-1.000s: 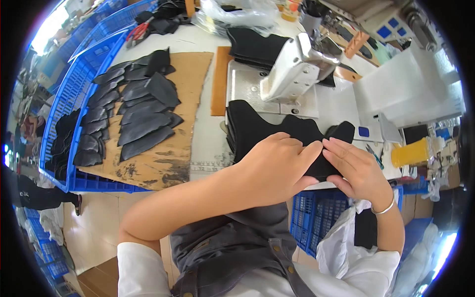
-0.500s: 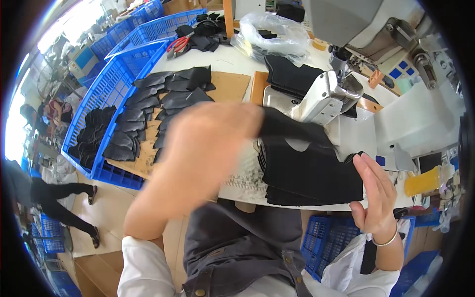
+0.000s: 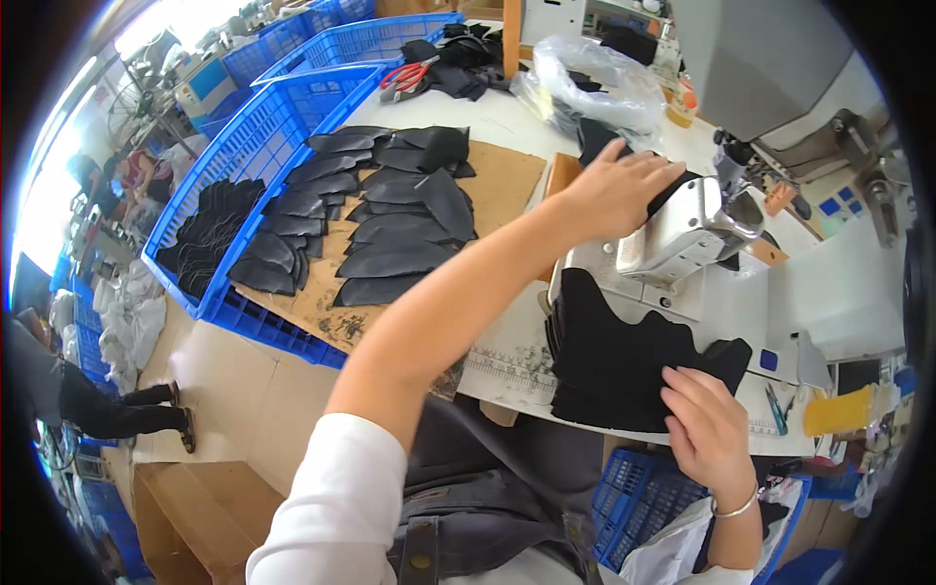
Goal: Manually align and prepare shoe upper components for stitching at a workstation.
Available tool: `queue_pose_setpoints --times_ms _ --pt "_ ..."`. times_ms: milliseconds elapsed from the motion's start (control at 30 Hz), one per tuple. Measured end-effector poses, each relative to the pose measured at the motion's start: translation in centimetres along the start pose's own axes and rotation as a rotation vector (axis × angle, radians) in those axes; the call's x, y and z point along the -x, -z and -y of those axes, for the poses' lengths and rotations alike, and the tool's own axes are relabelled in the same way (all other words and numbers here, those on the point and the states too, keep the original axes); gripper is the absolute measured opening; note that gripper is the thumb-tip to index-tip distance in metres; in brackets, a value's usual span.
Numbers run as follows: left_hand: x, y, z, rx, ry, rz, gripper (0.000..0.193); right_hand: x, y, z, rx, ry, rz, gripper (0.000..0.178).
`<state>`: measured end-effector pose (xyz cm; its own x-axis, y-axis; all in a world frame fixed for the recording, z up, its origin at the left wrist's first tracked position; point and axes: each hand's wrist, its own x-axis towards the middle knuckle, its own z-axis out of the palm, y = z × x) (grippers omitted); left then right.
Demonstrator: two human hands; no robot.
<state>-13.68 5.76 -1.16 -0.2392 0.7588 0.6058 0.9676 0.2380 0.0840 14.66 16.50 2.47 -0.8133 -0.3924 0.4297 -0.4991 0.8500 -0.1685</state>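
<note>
My left hand (image 3: 624, 190) reaches forward to the left of the white sewing machine arm (image 3: 675, 234). Its fingers are stretched out flat over black cut pieces (image 3: 597, 136) lying behind that arm; its palm side is hidden. Closer to me, a stack of black cut pieces (image 3: 629, 366) with notched top edges lies at the table's front edge. My right hand (image 3: 710, 429) rests its spread fingertips on the right side of this stack, thumb apart, gripping nothing that shows.
Rows of dark curved pieces (image 3: 400, 229) lie on a cardboard sheet (image 3: 512, 175) at left, beside a blue basket (image 3: 234, 127). Red-handled scissors (image 3: 409, 74) and a clear plastic bag (image 3: 595, 83) lie farther back. Tweezers (image 3: 776, 409) and a yellow container (image 3: 838, 413) sit at right.
My left hand has moved away and right, from above the near stack to the pieces behind the machine arm. My right hand has shifted along the stack's right side. The view has shifted.
</note>
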Motion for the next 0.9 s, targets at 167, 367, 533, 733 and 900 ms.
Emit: queue_pose_setpoints --times_ms 167,367,533,733,900 --pt "7.2 8.3 5.3 -0.37 0.107 0.147 0.033 0.8 0.6 -0.9 -0.031 -0.031 -0.041 0.033" --pt "15.1 14.2 12.0 -0.197 1.037 0.081 0.026 -7.4 -1.4 -0.9 -0.005 0.104 -0.09 0.028" --pt "17.7 11.6 13.6 0.069 1.123 -0.027 0.017 -20.4 -7.5 -1.2 0.048 0.117 0.093 0.018" --pt "17.7 11.0 13.2 -0.351 0.86 -0.023 0.033 -32.1 -16.9 -4.1 0.231 0.255 -0.012 0.024" --pt "19.4 11.3 15.0 -0.285 0.668 0.213 0.042 -35.7 -19.2 -1.7 0.329 0.188 0.181 0.032"
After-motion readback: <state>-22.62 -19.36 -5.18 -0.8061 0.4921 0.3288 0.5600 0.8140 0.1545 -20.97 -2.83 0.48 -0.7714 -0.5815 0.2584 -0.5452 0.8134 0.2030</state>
